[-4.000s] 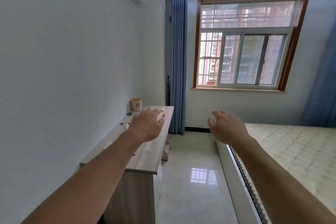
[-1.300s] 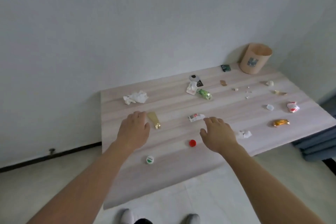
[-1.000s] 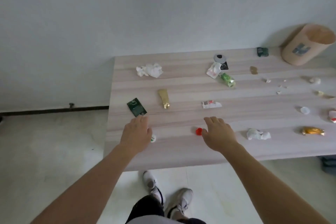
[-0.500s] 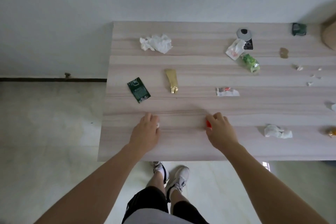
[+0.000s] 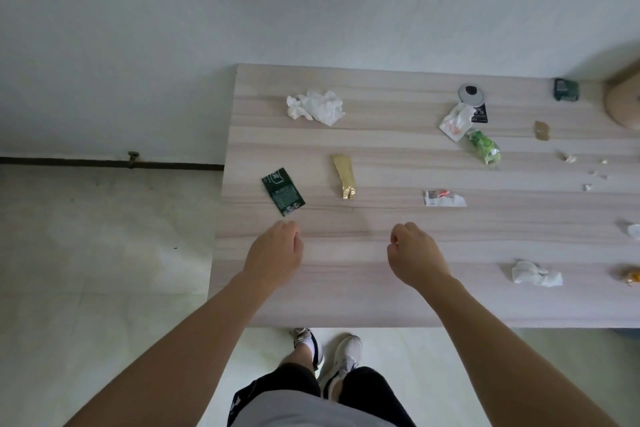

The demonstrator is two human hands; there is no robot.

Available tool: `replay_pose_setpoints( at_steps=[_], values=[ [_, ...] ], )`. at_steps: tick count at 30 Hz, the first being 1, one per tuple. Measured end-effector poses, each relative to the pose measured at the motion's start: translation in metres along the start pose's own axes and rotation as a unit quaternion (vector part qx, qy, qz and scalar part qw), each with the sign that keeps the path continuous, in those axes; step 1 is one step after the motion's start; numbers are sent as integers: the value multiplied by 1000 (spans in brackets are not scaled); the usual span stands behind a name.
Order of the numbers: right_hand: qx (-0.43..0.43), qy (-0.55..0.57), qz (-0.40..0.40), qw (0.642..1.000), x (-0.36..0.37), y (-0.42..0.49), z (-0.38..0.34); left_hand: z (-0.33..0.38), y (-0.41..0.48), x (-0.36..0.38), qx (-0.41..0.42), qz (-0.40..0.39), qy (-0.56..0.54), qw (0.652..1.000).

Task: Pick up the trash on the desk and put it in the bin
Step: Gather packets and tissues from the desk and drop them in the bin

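Fists curled, my left hand [image 5: 275, 253] and right hand [image 5: 414, 255] hid any contents. Trash such as the green packet [image 5: 283, 191] lay at twelve o'clock; the bin [image 5: 625, 104] at two. Judged best: carry steadily.

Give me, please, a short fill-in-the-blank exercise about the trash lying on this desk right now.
1. The wrapper just beyond the left hand is dark ____.
2. The crumpled tissue near the desk's far edge is ____.
3. The narrow wrapper right of the dark one is ____ coloured.
4. Both hands, the right hand included, are curled into loose ____.

Missing words: green; white; gold; fists
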State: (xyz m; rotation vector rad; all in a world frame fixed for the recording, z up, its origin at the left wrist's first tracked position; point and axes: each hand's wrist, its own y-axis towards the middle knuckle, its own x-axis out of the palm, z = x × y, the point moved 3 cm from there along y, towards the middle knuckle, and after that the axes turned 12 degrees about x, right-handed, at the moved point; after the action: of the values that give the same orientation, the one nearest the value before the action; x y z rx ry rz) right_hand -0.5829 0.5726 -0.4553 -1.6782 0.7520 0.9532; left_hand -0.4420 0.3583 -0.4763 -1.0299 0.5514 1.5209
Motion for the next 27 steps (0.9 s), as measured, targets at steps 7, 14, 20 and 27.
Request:
replay_pose_setpoints(
  at_steps=[7,14,20,27],
  values=[
    [-5,-8,43,999,-21,6,-35,-19,12,-30,-25,6,19,999],
    [-50,-3,9,999,-33,34,-58,-29,31,-44,-54,33,-34,997],
    [-109,-6,-49,993,-32,73,-74,-36,55,-34,-82,2,-21,996],
    [-172,-28,-89,981,-19,118,-91,-47,91,-29,-132,-15,-24,991]
  ],
)
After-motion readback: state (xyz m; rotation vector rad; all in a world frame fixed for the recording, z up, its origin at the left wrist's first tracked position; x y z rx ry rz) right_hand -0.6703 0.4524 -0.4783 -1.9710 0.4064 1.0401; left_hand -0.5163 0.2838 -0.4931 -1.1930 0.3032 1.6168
